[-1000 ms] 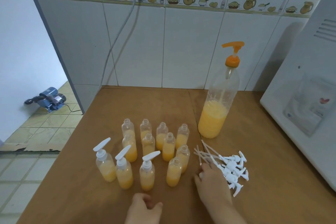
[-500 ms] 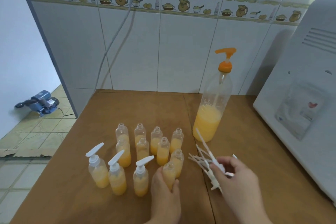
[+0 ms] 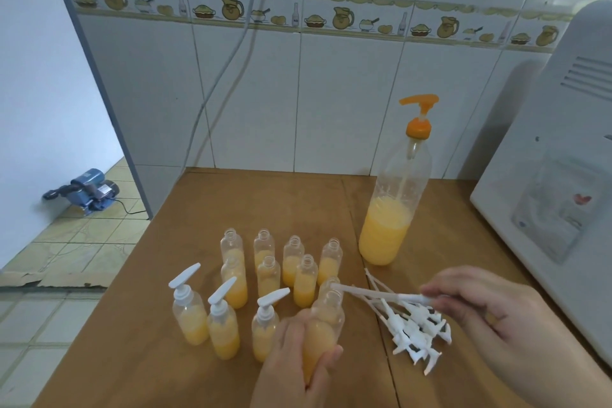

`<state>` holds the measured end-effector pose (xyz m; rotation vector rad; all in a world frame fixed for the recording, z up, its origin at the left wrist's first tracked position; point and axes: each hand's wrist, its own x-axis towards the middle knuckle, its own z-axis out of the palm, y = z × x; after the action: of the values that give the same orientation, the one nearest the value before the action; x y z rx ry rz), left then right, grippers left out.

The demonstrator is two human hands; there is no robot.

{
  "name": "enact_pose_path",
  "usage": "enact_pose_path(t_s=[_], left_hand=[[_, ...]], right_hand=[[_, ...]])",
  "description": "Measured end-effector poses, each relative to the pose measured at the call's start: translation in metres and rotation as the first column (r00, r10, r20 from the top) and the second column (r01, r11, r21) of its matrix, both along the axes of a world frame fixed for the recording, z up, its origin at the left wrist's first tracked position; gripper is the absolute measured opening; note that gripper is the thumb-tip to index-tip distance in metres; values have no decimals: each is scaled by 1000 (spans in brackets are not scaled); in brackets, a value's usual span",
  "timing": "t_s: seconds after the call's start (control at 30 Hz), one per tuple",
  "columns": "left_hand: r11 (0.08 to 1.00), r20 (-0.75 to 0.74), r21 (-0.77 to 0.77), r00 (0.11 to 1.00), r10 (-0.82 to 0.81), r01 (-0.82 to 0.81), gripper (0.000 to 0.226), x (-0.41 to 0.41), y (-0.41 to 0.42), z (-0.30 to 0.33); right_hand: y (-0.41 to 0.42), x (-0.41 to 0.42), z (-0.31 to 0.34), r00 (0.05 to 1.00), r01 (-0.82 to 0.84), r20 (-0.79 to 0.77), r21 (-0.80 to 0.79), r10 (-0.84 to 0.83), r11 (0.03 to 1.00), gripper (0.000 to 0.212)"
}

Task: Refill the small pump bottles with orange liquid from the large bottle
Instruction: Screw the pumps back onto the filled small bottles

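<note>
My left hand (image 3: 294, 364) grips an uncapped small bottle (image 3: 323, 328) of orange liquid, lifted and tilted toward the right. My right hand (image 3: 490, 315) pinches a white pump top (image 3: 381, 293) by its head, with the dip tube's tip at the bottle's mouth. Three small bottles with white pumps fitted (image 3: 220, 321) stand in a front row. Several uncapped small bottles (image 3: 291, 262) with orange liquid stand behind them. The large bottle (image 3: 392, 205) with an orange pump stands at the back right, about a third full.
A pile of loose white pump tops (image 3: 414, 331) lies on the wooden table (image 3: 265, 195) under my right hand. A white appliance (image 3: 556, 175) fills the right side. Tiled wall stands behind; the table's left edge drops to a tiled floor with a blue pump (image 3: 87, 187).
My left hand took hold of a front uncapped bottle and lifted it. My right hand picked one pump top from the pile and brought its tube to the bottle's mouth.
</note>
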<state>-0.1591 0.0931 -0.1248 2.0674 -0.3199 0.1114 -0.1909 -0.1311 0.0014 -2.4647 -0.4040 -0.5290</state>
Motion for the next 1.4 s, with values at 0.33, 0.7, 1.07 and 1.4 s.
enact_pose_path(t_s=[0.33,0.7,1.07,1.4], left_hand=[[992,318,77,945,73,-102,47,5,10,6],[996,123,-43,989,-76,82,58,2,12,54],[969,-14,-231,996,-92,87,72,-3,12,64],[967,-78,-254,996,-53,31,74,-3,8,66]], right_hand=[[-2,14,32,996,-46,-83,-214,29,976,26],[72,40,27,946,91,-312,512,86,854,37],[77,37,5,930,120,-234,923,285,367,81],[83,37,-13,916,226,-287,947,281,229,80]])
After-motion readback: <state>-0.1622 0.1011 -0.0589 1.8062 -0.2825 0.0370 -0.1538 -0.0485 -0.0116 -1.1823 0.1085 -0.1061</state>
